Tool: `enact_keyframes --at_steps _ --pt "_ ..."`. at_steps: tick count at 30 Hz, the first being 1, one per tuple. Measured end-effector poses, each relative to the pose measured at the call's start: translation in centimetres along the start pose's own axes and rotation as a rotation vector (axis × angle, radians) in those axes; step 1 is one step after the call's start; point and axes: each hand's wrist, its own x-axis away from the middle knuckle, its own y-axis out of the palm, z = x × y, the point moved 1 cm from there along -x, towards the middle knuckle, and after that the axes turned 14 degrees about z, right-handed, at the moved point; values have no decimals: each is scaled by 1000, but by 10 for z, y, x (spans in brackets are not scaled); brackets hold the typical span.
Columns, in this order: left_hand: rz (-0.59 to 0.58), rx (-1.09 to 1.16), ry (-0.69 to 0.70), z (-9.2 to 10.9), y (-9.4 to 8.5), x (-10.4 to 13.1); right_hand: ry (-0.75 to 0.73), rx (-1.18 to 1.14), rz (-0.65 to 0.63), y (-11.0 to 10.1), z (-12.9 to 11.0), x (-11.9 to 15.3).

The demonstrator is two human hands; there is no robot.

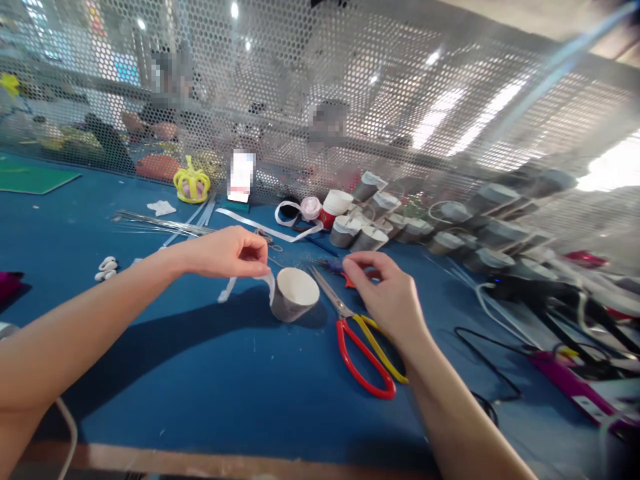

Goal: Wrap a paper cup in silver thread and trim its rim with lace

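Pinching white strip (272, 287), left hand (234, 253), grey cup (291, 310), pale inside

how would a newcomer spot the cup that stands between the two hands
On the blue table, look between the left hand and right hand, just left of the scissors with one red and one yellow handle. The cup there stands upright, greyish outside and pale inside. Unlike the cups bunched by the mesh screen, it stands alone, beside the white strip in the left hand.
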Motion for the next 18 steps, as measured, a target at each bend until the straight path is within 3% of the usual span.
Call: enact_keyframes --at_steps 3,7,12,18 --pt "-34 170 9 19 -2 8 -170 -344 -160 -21 -45 23" --pt "-114 415 -35 32 5 15 -156 -379 -310 -30 -73 52" --pt "-178 548 -106 32 14 16 107 -450 -288 -22 -66 69" --pt "-307 447 -124 18 27 15 224 -495 -346 -14 -52 79"
